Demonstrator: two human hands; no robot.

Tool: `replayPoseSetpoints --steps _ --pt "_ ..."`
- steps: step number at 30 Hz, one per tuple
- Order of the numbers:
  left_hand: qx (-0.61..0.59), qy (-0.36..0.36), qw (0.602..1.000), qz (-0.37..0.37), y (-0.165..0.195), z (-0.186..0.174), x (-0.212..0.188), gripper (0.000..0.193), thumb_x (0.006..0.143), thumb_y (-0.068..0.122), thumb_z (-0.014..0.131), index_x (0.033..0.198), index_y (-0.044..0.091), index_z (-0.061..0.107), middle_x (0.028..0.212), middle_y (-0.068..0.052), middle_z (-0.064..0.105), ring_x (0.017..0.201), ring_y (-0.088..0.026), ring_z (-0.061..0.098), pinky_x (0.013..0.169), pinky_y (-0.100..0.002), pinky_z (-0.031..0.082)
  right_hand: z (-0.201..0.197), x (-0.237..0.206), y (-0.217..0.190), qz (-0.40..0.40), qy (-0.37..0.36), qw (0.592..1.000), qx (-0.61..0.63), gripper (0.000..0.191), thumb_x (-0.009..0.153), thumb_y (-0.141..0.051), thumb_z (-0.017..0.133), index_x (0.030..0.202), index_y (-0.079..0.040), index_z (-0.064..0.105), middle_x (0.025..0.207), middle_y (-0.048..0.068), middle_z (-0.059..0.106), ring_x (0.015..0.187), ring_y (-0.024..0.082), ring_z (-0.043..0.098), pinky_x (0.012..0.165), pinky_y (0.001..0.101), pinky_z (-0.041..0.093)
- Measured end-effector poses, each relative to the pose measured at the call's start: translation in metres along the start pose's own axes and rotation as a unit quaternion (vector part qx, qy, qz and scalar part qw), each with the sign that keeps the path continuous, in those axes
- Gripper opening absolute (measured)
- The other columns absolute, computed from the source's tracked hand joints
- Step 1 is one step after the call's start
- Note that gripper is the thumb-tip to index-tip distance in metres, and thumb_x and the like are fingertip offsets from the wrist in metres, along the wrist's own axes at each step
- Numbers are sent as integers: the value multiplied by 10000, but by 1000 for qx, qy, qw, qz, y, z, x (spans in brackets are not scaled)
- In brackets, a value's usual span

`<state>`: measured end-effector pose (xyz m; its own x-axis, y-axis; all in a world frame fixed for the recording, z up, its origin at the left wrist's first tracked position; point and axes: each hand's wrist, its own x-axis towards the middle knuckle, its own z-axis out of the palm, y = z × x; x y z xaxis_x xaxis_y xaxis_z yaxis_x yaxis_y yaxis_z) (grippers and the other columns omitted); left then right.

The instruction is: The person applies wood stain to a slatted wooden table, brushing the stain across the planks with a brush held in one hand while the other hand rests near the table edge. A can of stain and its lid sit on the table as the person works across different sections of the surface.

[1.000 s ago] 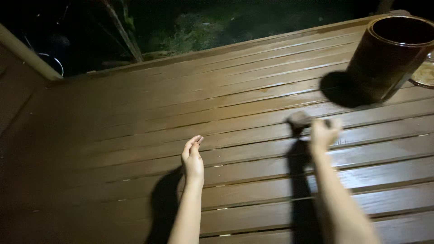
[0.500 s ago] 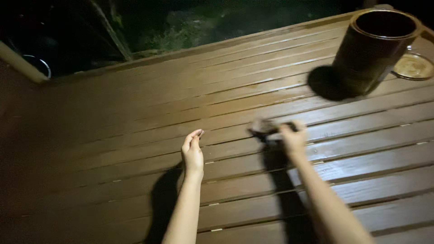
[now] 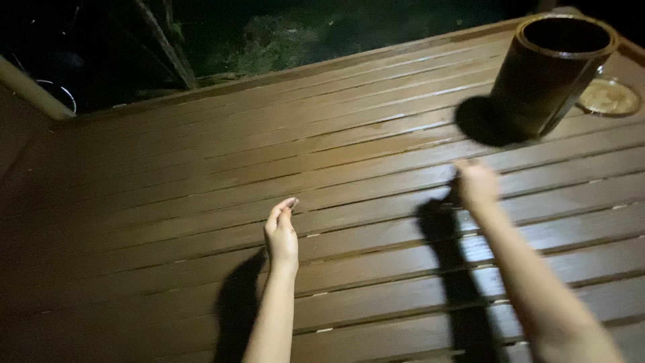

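Right hand (image 3: 476, 183) is now hovering just near of the tall dark brown cylindrical pot (image 3: 549, 70), having swung right and far across the wooden slatted deck (image 3: 168, 202) compared with a second ago, when it was sitting well short of the pot. In the earlier frames a small greyish lump was showing at its fingertips; now the fingers are curling in and blurred, so cannot tell whether anything is being held or whether the hand is clenched on air. Pot is standing upright at the far right of the deck, mouth open and dark inside, casting a round shadow toward the hand; not touching the hand. A round flat metal lid or dish (image 3: 610, 97) is lying just right of the pot, partly tucked behind it. Left hand (image 3: 281, 232) is staying about mid-deck, edge-on, fingers loosely extended and together, gripping nothing, barely moved over the second. Judging by the closing gap, the right hand is working toward the pot's mouth, still below rim level. Dark vegetation beyond the far deck edge
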<state>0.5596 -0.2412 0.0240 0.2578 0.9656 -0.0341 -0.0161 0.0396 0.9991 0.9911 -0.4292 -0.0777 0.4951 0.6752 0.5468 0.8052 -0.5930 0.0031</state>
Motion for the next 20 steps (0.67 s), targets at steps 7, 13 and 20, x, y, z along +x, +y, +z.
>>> replayPoseSetpoints --steps 7,13,20 --pt "-47 -28 995 82 4 -26 13 302 1035 125 461 1166 -3 701 1185 -72 733 1146 -155 654 1022 -277 459 -59 -21 -244 -31 -42 982 184 286 782 -115 730 1025 -265 709 887 156 655 777 394 680 624 515 556" --pt "-78 -50 990 104 -8 -14 31 283 1035 113 484 1154 -29 698 1160 -112 728 1134 -188 658 1040 -302 473 -85 -3 -307 4 -21 901 434 398 703 -106 822 1077 -124 690 989 200 709 895 420 683 762 465 566" --pt "-75 -71 990 91 -15 28 25 293 1031 119 476 1167 -19 696 1189 -115 731 1153 -186 663 1037 -306 482 -8 13 -134 121 9 830 545 228 819 -81 796 1023 -35 705 937 114 755 859 225 722 800 362 581"
